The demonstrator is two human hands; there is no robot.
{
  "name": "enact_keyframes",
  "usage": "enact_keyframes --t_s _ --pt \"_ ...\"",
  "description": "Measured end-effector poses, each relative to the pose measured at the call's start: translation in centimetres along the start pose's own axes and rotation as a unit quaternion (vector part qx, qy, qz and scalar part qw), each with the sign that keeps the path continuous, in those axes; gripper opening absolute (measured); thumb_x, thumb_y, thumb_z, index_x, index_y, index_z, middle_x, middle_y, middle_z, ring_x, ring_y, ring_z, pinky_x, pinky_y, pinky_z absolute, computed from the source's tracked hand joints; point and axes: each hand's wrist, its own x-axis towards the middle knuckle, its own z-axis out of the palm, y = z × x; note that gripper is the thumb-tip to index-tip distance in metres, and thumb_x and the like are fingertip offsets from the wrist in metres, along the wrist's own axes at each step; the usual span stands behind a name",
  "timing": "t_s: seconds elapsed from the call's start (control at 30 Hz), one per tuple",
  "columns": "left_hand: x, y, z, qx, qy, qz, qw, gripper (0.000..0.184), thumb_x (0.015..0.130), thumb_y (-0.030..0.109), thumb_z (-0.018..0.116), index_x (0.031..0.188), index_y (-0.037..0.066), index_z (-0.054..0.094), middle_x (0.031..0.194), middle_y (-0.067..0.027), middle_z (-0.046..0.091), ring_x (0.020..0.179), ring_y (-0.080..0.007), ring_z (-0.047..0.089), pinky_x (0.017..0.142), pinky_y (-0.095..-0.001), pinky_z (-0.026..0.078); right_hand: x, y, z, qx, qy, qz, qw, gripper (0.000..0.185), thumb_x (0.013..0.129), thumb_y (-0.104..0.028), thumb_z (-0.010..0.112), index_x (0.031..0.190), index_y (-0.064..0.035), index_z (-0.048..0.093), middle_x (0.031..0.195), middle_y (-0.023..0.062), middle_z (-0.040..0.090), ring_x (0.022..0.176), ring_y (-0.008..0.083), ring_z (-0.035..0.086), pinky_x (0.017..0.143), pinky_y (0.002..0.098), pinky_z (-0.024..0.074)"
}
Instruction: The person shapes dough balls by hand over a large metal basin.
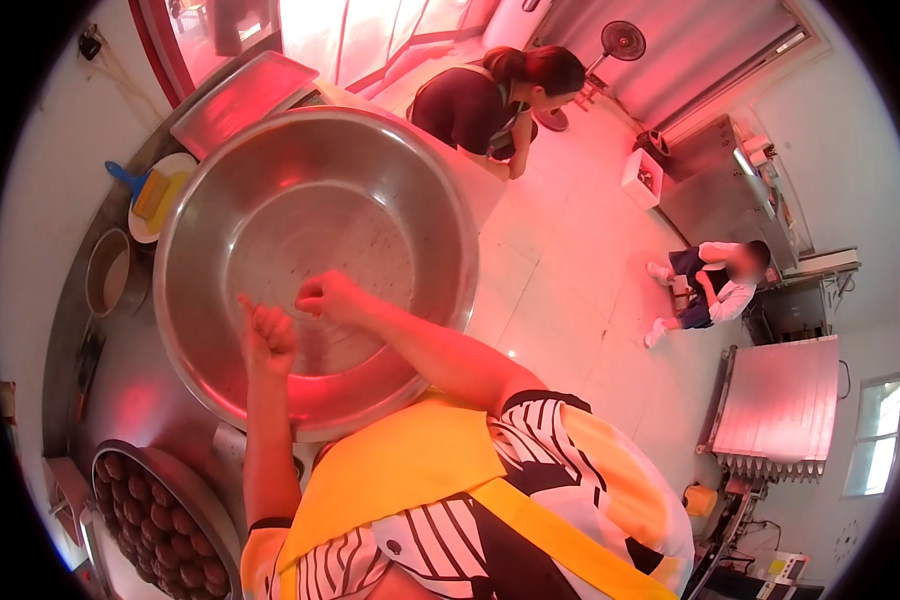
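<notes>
A large round metal basin [195,240] fills the middle left of the head view, with small dark specks on its inner bottom. My left hand [268,338] is over its near side, fingers curled into the palm and one digit pointing up. Just to the right, my right hand [330,297] is also closed, its fingertips bent toward the left hand. The two hands are close but apart. Whether anything small is pinched in either of them I cannot make out.
Dark brown balls fill a metal bowl [160,512] at lower left. A small pot [110,272], a plate [182,165] with a blue-handled brush [148,192], and a tray [240,100] border the basin. One person [480,105] bends beyond it; another [715,285] sits at right.
</notes>
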Motion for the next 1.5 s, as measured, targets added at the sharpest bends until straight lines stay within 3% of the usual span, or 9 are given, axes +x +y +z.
enact_keyframes --t_s 0.17,0.37,0.47,0.67,0.87,0.97,1.07,1.27,1.5 --pt "0.2 -0.9 3.4 -0.045 0.281 0.132 0.949 0.043 0.092 0.041 0.052 0.064 0.008 0.052 0.059 -0.0038 0.046 0.051 -0.0131 0.04 0.042 -0.0212 0.029 0.2 0.3 0.3 -0.027 -0.019 0.003 0.999 0.019 0.078 -0.018 0.064 0.088 -0.0021 0.068 0.07 0.0045 0.062 0.065 0.0107 0.056 0.06 0.0272 0.0457" --pt "-0.2 0.5 -0.6 -0.05 0.15 0.023 0.987 0.039 0.091 0.037 0.055 0.069 0.005 0.058 0.069 -0.0075 0.057 0.058 -0.0163 0.047 0.046 -0.022 0.035 -0.2 0.0 0.2 -0.031 -0.023 0.013 0.999 0.019 0.079 -0.017 0.064 0.09 -0.002 0.068 0.071 0.0053 0.063 0.065 0.0109 0.056 0.061 0.0272 0.0456" --pt "-0.2 -0.3 2.0 -0.071 0.252 0.079 0.962 0.041 0.092 0.035 0.055 0.061 0.008 0.05 0.062 -0.0031 0.05 0.053 -0.0136 0.043 0.042 -0.0213 0.03 0.0 0.6 0.5 -0.025 -0.004 -0.004 1.0 0.019 0.076 -0.021 0.066 0.085 -0.0048 0.069 0.066 0.007 0.063 0.06 0.013 0.058 0.057 0.03 0.0465" --pt "-0.4 0.3 -0.7 -0.113 0.019 -0.004 0.993 0.052 0.094 0.041 0.048 0.054 0.015 0.029 0.051 0.0027 0.023 0.042 -0.0095 0.023 0.036 -0.0239 0.014 0.0 0.7 0.4 -0.037 -0.008 -0.01 0.999 0.019 0.075 -0.021 0.067 0.086 -0.0052 0.069 0.067 0.0071 0.064 0.06 0.0134 0.058 0.058 0.0302 0.0467" --pt "-0.3 0.2 -0.5 -0.034 -0.076 -0.037 0.996 0.052 0.094 0.042 0.048 0.054 0.015 0.027 0.05 0.0032 0.023 0.041 -0.0089 0.02 0.035 -0.025 0.012 0.1 1.0 0.6 -0.029 -0.01 0.004 1.0 0.02 0.075 -0.022 0.067 0.087 -0.0053 0.069 0.067 0.0071 0.063 0.062 0.0141 0.058 0.059 0.0311 0.0467" --pt "-0.4 0.0 -0.3 -0.017 -0.064 -0.024 0.997 0.049 0.093 0.042 0.05 0.055 0.012 0.038 0.051 0.0018 0.029 0.044 -0.0095 0.028 0.036 -0.0233 0.017 -0.1 0.8 0.6 -0.034 -0.011 0.001 0.999 0.021 0.075 -0.022 0.067 0.088 -0.005 0.069 0.068 0.0075 0.063 0.062 0.0148 0.058 0.059 0.0316 0.0467" --pt "-0.3 -0.9 2.6 -0.028 0.224 0.09 0.97 0.043 0.092 0.039 0.053 0.064 0.007 0.053 0.055 -0.001 0.038 0.05 -0.0109 0.037 0.038 -0.0215 0.023 -0.1 0.7 0.7 -0.055 -0.01 -0.014 0.998 0.021 0.076 -0.021 0.067 0.088 -0.0049 0.068 0.07 0.0083 0.064 0.063 0.0154 0.058 0.06 0.0316 0.0469" --pt "0.1 0.3 -0.2 -0.061 0.131 -0.011 0.989 0.038 0.089 0.038 0.057 0.077 0.003 0.058 0.062 -0.0036 0.046 0.055 -0.0129 0.045 0.042 -0.0213 0.03 -0.4 0.1 0.5 -0.052 -0.021 -0.001 0.998 0.022 0.076 -0.022 0.066 0.09 -0.0052 0.069 0.071 0.0091 0.064 0.065 0.016 0.059 0.061 0.0316 0.0475" --pt "-0.4 0.5 -1.1 -0.121 0.041 -0.029 0.991 0.04 0.092 0.039 0.052 0.068 0.008 0.049 0.057 0.0013 0.034 0.044 -0.0088 0.031 0.038 -0.0221 0.019 -0.3 0.6 0.6 -0.05 -0.015 -0.009 0.999 0.023 0.076 -0.022 0.067 0.09 -0.0045 0.068 0.072 0.0094 0.065 0.066 0.0166 0.06 0.061 0.0317 0.0478"
